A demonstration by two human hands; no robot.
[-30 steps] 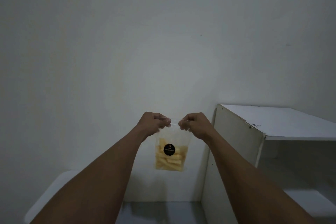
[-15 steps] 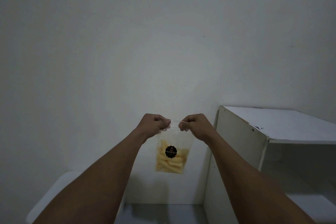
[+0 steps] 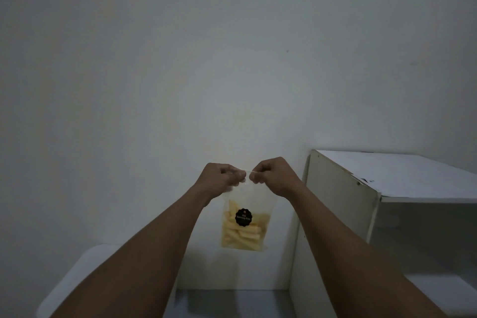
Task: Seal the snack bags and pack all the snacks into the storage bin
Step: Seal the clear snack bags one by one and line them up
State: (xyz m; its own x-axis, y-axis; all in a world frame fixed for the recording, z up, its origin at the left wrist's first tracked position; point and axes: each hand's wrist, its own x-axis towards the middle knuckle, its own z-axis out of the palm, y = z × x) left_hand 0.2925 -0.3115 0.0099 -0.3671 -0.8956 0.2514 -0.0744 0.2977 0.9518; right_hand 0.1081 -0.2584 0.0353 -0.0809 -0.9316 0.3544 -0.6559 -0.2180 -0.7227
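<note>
Mostly the frame is a plain pale wall, filling the whole upper half and running down behind everything else. At the right edge stands a white shelf unit, its flat top in the middle right of the frame and an open compartment below it; a lower shelf board shows in the bottom right corner. In the lower left corner lies the rounded corner of a white surface (what it belongs to cannot be told). A grey strip of floor runs along the bottom centre, between that surface and the shelf unit.

Two bare forearms rise from the bottom corners and meet just below the middle of the frame. Between them hangs the snack bag, clear plastic, held up in the air in front of the wall and touching nothing else. Its lower half is packed with pale yellow sticks.

The left hand and the right hand are both curled, knuckles up, each pinching the bag's top edge, with their fingertips almost meeting. A small round black label sits on the front of the bag; its print is too small to read.
</note>
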